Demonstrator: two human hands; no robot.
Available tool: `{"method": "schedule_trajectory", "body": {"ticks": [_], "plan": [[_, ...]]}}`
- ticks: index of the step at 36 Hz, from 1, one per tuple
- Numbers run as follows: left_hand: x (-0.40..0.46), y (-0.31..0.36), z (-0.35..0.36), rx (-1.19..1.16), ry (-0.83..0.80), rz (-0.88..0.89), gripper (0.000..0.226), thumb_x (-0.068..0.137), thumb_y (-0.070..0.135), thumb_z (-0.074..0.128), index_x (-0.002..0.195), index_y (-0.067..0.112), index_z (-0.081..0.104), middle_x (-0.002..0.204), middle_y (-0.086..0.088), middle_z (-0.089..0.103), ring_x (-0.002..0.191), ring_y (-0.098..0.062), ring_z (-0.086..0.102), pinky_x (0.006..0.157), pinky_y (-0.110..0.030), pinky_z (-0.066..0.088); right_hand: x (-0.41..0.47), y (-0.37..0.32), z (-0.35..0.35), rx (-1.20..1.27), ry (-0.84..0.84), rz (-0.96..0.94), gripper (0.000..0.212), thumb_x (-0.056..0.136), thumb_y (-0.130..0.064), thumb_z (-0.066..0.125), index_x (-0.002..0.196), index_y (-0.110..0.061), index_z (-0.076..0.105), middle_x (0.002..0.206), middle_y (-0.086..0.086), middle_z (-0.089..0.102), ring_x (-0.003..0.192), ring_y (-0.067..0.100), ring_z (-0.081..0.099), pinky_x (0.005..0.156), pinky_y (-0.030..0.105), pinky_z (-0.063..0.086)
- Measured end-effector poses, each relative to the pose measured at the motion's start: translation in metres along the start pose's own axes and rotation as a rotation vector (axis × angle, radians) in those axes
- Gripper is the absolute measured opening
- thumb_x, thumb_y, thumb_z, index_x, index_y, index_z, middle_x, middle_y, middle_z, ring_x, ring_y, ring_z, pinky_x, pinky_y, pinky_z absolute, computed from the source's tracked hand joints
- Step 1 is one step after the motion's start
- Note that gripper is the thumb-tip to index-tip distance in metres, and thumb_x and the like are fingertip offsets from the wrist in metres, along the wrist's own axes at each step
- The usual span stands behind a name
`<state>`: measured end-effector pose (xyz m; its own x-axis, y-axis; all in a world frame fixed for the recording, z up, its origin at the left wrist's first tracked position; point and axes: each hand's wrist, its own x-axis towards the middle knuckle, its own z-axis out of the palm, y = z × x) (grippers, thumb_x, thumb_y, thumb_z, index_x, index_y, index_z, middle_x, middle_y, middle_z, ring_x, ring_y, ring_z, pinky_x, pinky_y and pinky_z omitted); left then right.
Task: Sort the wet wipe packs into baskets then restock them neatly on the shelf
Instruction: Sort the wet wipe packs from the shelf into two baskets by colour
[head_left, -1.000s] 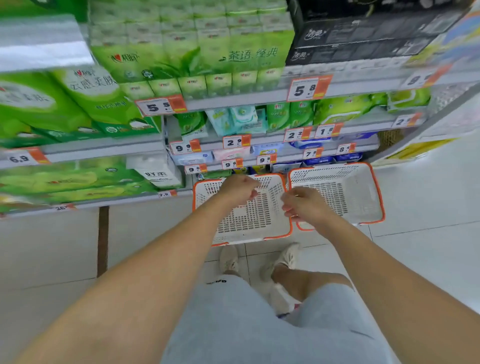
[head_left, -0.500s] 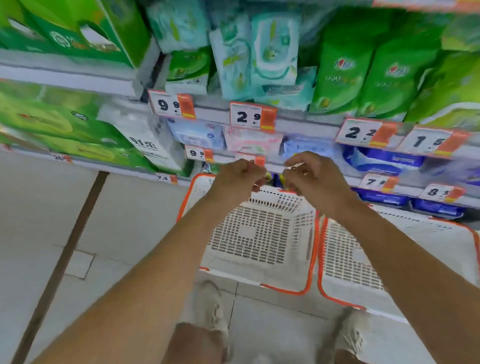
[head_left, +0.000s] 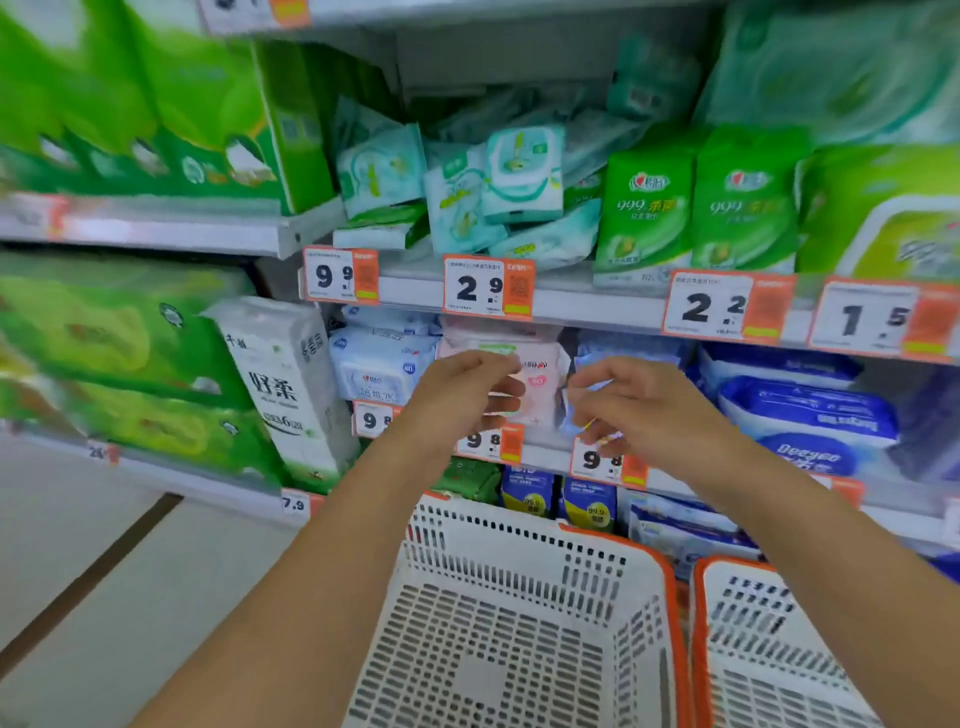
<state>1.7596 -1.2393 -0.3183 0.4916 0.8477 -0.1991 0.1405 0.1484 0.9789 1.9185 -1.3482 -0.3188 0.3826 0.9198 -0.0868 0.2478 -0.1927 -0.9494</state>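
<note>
Two white baskets with orange rims stand on the floor below me, the left basket (head_left: 519, 551) and the right basket (head_left: 748, 613), both holding nothing. My left hand (head_left: 462, 395) and my right hand (head_left: 639, 410) are raised in front of the middle shelf with loosely curled fingers. A pink wet wipe pack (head_left: 540, 384) lies just beyond my left fingertips, and a blue pack (head_left: 623, 348) sits behind my right hand. Whether the fingers touch them is blurred. A light blue pack (head_left: 379, 369) lies left of the pink one. Teal-white packs (head_left: 519, 176) lie jumbled on the shelf above.
Green 999 packs (head_left: 644, 213) stand right of the jumble. A white tissue bundle (head_left: 280, 389) and green tissue bundles (head_left: 104, 338) fill the left shelves. Dark blue packs (head_left: 805, 415) sit at the right. Orange price tags (head_left: 488, 286) line the shelf edges. Tiled floor (head_left: 104, 571) lies left.
My hands left the basket rims, rose to the middle shelf and drew slightly apart. The view came much closer to the shelves.
</note>
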Motion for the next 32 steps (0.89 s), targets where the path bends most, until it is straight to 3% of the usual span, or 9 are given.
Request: {"method": "schedule_trajectory", "body": {"ticks": [7, 10, 12, 18, 21, 25, 29, 30, 32], "plan": [[-0.036, 0.035, -0.016, -0.063, 0.011, -0.061, 0.023, 0.097, 0.027, 0.063, 0.114, 0.011, 0.066, 0.092, -0.006, 0.072, 0.083, -0.021, 0.067, 0.073, -0.029, 0.054, -0.055, -0.016, -0.012, 0.036, -0.204, 0.249, 0.03, 0.089, -0.04, 0.07, 0.108, -0.017, 0.068, 0.106, 0.009, 0.07, 0.084, 0.023, 0.072, 0.088, 0.047, 0.059], [-0.044, 0.057, -0.029, -0.056, 0.048, -0.025, 0.029, 0.098, 0.033, 0.062, 0.118, 0.012, 0.063, 0.103, -0.008, 0.073, 0.094, -0.023, 0.068, 0.084, -0.034, 0.055, -0.063, -0.036, -0.015, 0.146, -0.261, 0.294, 0.053, 0.074, -0.045, 0.082, 0.115, -0.015, 0.066, 0.115, 0.016, 0.067, 0.092, 0.031, 0.071, 0.081, 0.045, 0.06], [-0.046, 0.07, -0.036, -0.021, 0.083, 0.0, 0.034, 0.097, 0.037, 0.062, 0.121, 0.013, 0.063, 0.113, -0.009, 0.072, 0.101, -0.024, 0.068, 0.087, -0.034, 0.055, -0.065, -0.051, -0.01, 0.174, -0.254, 0.264, 0.048, 0.076, -0.041, 0.081, 0.114, -0.014, 0.067, 0.119, 0.018, 0.065, 0.094, 0.032, 0.069, 0.079, 0.043, 0.059], [-0.028, 0.089, -0.051, 0.129, 0.244, 0.162, 0.032, 0.093, 0.037, 0.066, 0.12, 0.019, 0.063, 0.122, -0.006, 0.065, 0.108, -0.024, 0.063, 0.096, -0.042, 0.053, -0.045, -0.096, 0.0, 0.271, 0.062, 0.021, 0.025, 0.09, -0.023, 0.071, 0.113, -0.013, 0.066, 0.116, 0.013, 0.068, 0.1, 0.03, 0.069, 0.066, 0.033, 0.059], [-0.007, 0.101, -0.054, 0.263, 0.321, 0.269, 0.044, 0.094, 0.038, 0.065, 0.132, 0.017, 0.056, 0.097, 0.005, 0.062, 0.089, -0.016, 0.061, 0.081, -0.032, 0.05, -0.029, -0.111, -0.008, 0.325, 0.275, -0.048, 0.018, 0.09, -0.015, 0.071, 0.106, -0.008, 0.069, 0.111, 0.014, 0.069, 0.086, 0.024, 0.068, 0.059, 0.029, 0.057], [0.028, 0.124, -0.054, 0.468, 0.352, 0.282, 0.057, 0.097, 0.037, 0.061, 0.142, 0.005, 0.047, 0.111, -0.005, 0.062, 0.108, -0.026, 0.057, 0.089, -0.03, 0.045, 0.008, -0.138, -0.015, 0.053, 0.344, -0.104, 0.026, 0.086, -0.029, 0.077, 0.101, -0.009, 0.069, 0.096, 0.008, 0.066, 0.08, 0.019, 0.062, 0.075, 0.038, 0.06], [0.075, 0.138, -0.051, 0.619, 0.306, 0.15, 0.061, 0.097, 0.043, 0.056, 0.137, -0.002, 0.044, 0.12, -0.013, 0.058, 0.101, -0.028, 0.056, 0.076, -0.03, 0.039, 0.058, -0.168, -0.013, -0.396, 0.357, -0.146, 0.045, 0.079, -0.05, 0.079, 0.088, -0.008, 0.065, 0.08, 0.008, 0.06, 0.07, 0.021, 0.057, 0.063, 0.032, 0.043], [0.084, 0.141, -0.047, 0.629, 0.279, 0.116, 0.062, 0.097, 0.044, 0.056, 0.136, -0.003, 0.045, 0.118, -0.013, 0.058, 0.102, -0.028, 0.057, 0.075, -0.029, 0.039, 0.072, -0.174, -0.01, -0.43, 0.341, -0.123, 0.046, 0.078, -0.051, 0.079, 0.084, -0.008, 0.064, 0.081, 0.008, 0.06, 0.07, 0.02, 0.057, 0.06, 0.031, 0.042], [0.098, 0.148, -0.04, 0.625, 0.207, 0.064, 0.055, 0.098, 0.044, 0.057, 0.129, 0.0, 0.048, 0.107, -0.009, 0.056, 0.101, -0.027, 0.057, 0.073, -0.029, 0.04, 0.099, -0.182, -0.005, -0.374, 0.269, -0.035, 0.065, 0.077, -0.053, 0.08, 0.115, -0.003, 0.062, 0.115, 0.01, 0.063, 0.098, 0.023, 0.063, 0.076, 0.029, 0.049]]}}
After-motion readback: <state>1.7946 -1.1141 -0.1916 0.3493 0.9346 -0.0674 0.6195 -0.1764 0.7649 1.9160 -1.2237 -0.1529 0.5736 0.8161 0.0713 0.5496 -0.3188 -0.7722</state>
